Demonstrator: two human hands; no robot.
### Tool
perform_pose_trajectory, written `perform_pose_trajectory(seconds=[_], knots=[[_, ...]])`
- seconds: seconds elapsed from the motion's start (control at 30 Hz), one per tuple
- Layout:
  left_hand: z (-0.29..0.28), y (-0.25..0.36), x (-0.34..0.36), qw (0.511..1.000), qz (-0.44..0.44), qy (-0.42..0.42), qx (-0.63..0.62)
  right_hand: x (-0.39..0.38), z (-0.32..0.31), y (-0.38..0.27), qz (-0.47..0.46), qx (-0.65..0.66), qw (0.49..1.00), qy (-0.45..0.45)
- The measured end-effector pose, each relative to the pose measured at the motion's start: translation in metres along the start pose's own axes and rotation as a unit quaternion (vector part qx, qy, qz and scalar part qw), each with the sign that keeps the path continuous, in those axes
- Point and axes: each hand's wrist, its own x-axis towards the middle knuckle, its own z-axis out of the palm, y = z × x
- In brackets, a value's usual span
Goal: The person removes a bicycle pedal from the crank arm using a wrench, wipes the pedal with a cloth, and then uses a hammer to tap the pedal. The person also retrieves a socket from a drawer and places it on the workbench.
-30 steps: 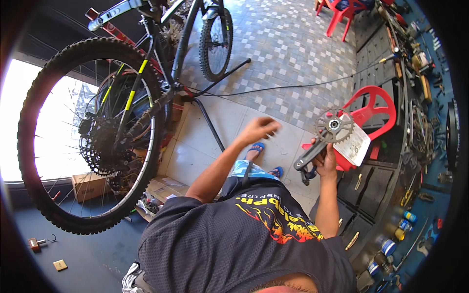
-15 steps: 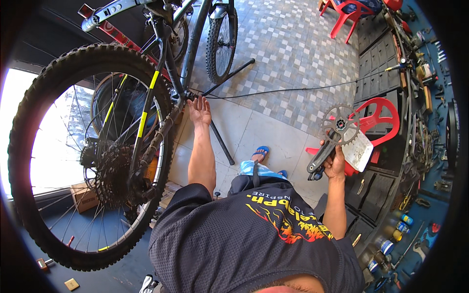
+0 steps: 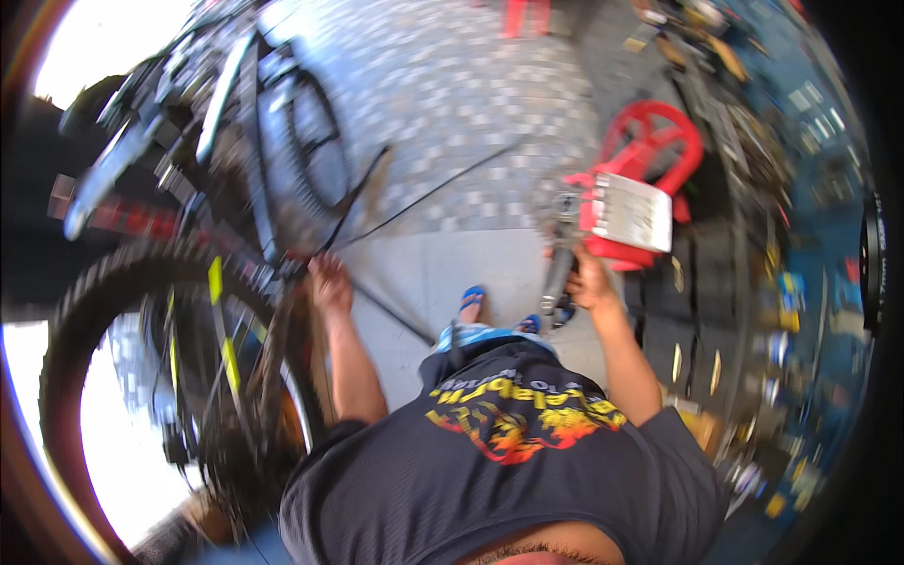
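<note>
At the bike frame [image 3: 247, 179], just above the knobby rear tyre [image 3: 113, 282]: left hand [image 3: 329, 282], fingers curled against the frame where the thin black stand legs [image 3: 377, 184] branch off; whether clamped on the tube or only pressed to it, impossible to tell through the motion blur. Right hand [image 3: 590, 282] out to the side, well apart from the left, fist closed round the dark arm of a bicycle crankset [image 3: 557, 259], crank arm standing near upright, toothed chainring end uppermost and blurred. Just beside the crankset, a white card [image 3: 633, 212] lying against a red plastic chair [image 3: 650, 160]. Below, between the forearms, a foot in a blue flip-flop [image 3: 471, 301] on the pale concrete floor [image 3: 443, 273], chequered paving [image 3: 452, 104] beyond. Along the right rim, dark shelving [image 3: 753, 264] crowded with small parts, too smeared to name. Near the lower edge, a dark T-shirt [image 3: 499, 471] with a flame-coloured print.
</note>
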Motion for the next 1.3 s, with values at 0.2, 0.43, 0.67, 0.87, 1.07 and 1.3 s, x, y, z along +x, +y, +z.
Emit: perform_pose_trajectory(seconds=[0.2,0.43,0.67,0.87,1.07,1.3], knots=[[0.059,-0.124,-0.003,0.85,-0.368,0.132,0.353,-0.052,-0.013,0.004,-0.137,0.045,0.989,0.046],[0.191,-0.305,-0.065,0.602,-0.522,-0.305,0.521,-0.176,-0.055,-0.002,-0.307,0.071,0.922,0.224],[0.296,-0.436,-0.11,0.479,-0.485,-0.457,0.572,-0.315,-0.14,0.006,-0.423,0.112,0.814,0.382],[0.34,-0.52,-0.179,0.445,-0.497,-0.477,0.573,-0.444,-0.21,-0.013,-0.414,0.041,0.682,0.602],[0.38,-0.577,-0.26,0.411,-0.45,-0.556,0.565,-0.519,-0.26,-0.059,-0.464,0.041,0.627,0.625],[0.426,-0.613,-0.289,0.387,-0.419,-0.612,0.548,-0.537,-0.302,-0.13,-0.465,0.052,0.676,0.569]])
